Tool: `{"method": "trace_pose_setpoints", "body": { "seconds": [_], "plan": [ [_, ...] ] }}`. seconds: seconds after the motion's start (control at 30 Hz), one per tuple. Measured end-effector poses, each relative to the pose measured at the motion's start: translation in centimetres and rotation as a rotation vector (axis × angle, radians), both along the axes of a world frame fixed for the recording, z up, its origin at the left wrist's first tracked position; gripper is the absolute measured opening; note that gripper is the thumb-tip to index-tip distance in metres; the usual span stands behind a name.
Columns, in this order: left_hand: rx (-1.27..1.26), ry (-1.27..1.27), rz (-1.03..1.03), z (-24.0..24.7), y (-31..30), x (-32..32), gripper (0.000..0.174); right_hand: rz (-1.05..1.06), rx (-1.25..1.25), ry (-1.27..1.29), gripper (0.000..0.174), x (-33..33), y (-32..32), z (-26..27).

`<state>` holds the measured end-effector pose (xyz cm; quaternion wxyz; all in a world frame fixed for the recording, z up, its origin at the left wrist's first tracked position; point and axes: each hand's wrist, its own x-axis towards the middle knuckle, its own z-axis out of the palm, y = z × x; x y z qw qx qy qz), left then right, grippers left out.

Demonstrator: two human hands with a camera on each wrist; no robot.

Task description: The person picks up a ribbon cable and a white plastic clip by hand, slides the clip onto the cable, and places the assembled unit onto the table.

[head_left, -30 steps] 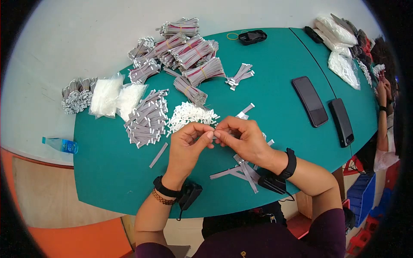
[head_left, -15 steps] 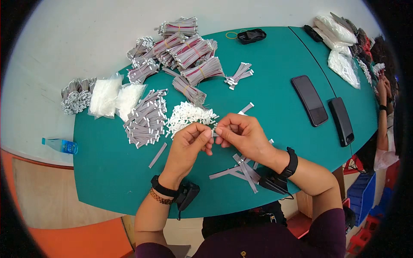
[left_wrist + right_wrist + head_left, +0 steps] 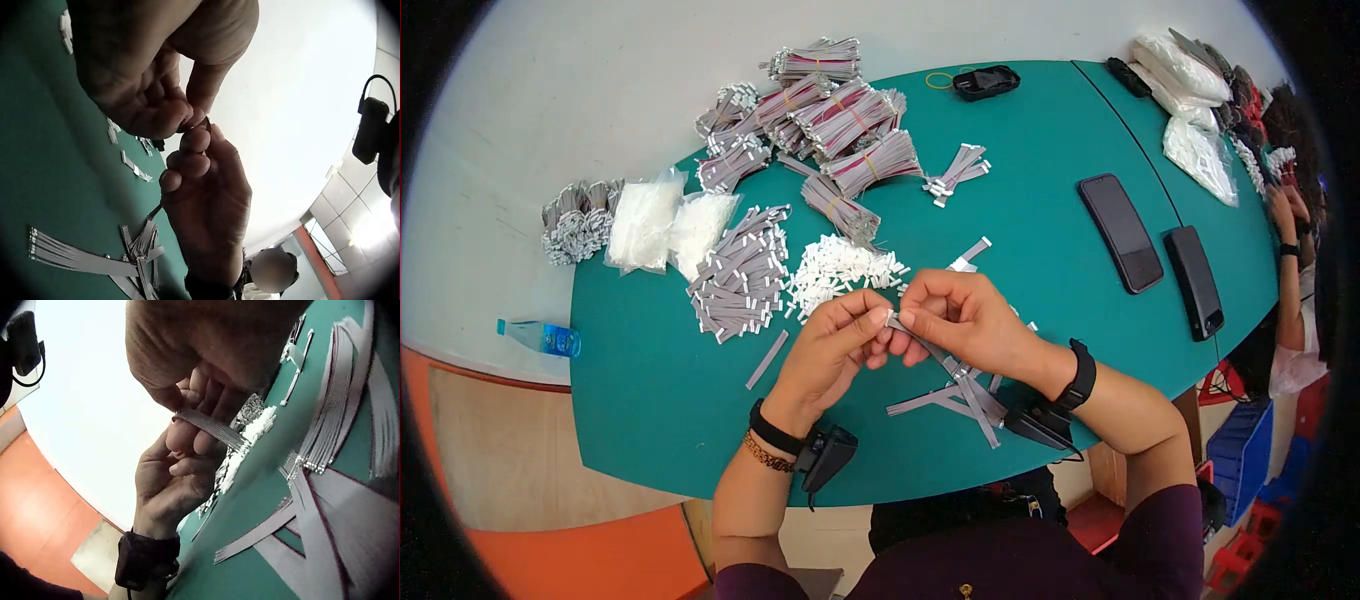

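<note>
Both hands meet over the near middle of the green table. My left hand (image 3: 830, 335) pinches one end of a grey ribbon cable between thumb and fingers, where a small white connector (image 3: 891, 318) peeks out at the fingertips. The right hand (image 3: 970, 320) grips the same cable just beside it. In the right wrist view the flat ribbon cable (image 3: 212, 427) passes from under the right thumb across the left fingers. Beyond the hands lies a heap of loose white connectors (image 3: 840, 268). Several loose ribbon cables (image 3: 975, 400) lie below the right hand.
Left of the connectors is a pile of grey cables (image 3: 740, 275), with bagged white parts (image 3: 645, 220) behind it. Rubber-banded cable bundles (image 3: 850, 120) stack at the back. A phone (image 3: 1120, 235) and a black device (image 3: 1193, 284) lie right. Another person's hands (image 3: 1288, 205) work at far right.
The hands parted slightly, then closed together again. The grey cable, mostly hidden by the fingers before, now shows slanting down to the right from the fingertips.
</note>
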<state>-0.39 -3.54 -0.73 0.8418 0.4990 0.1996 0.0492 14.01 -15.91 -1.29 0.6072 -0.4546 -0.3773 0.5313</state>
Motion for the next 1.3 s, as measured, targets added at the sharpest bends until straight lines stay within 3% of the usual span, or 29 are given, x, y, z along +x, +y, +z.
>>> {"method": "trace_pose_setpoints", "body": {
  "seconds": [0.83,1.3],
  "plan": [
    [-0.05,0.006,-0.018,-0.12,0.12,-0.08,0.016,-0.031,-0.005,0.017,0.01,-0.22,-0.09,0.25],
    [0.156,-0.029,0.069,-0.42,-0.4,-0.01,0.016,-0.086,0.017,-0.069,0.011,-0.38,-0.25,0.35]
  ]
}}
